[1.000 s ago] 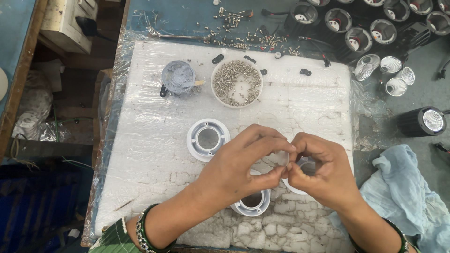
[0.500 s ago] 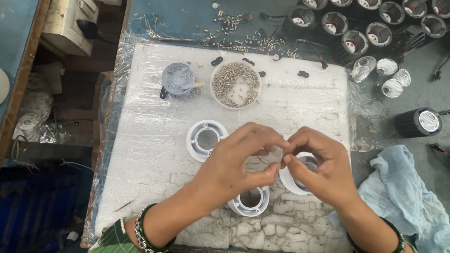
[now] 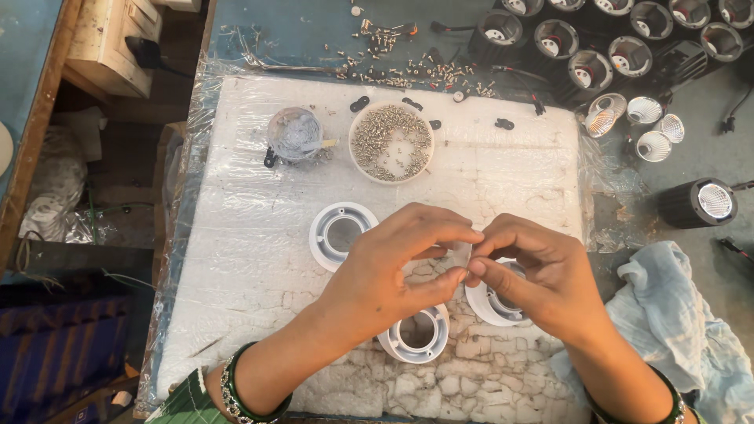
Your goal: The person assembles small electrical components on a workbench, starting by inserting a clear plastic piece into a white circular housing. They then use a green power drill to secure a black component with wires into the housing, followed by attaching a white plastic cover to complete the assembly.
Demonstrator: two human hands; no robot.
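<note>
We are looking down from a head-worn camera at a white foam board wrapped in clear plastic, lying on a blue workbench. Our left hand and right hand are meeting over the lower middle of the board, fingertips touching. Both hands are curling nearly closed, thumbs and forefingers pinching together around something very small and pale at the point where they meet; it is too small and too hidden for us to tell what it is.

Directly beneath the hands, three white plastic rings are resting on the board: one ring just left of our left hand, fully in view; a second ring below the left hand's fingers, partly covered; and a third ring under our right hand, mostly hidden.

Further up the board, a round bowl of small silver screws is sitting near the top edge, with a small clear cup holding pale paste just to its left. Loose screws are lying scattered on the bench beyond. Black lamp housings are lining the upper right corner, and a pale blue cloth is lying at our right.
</note>
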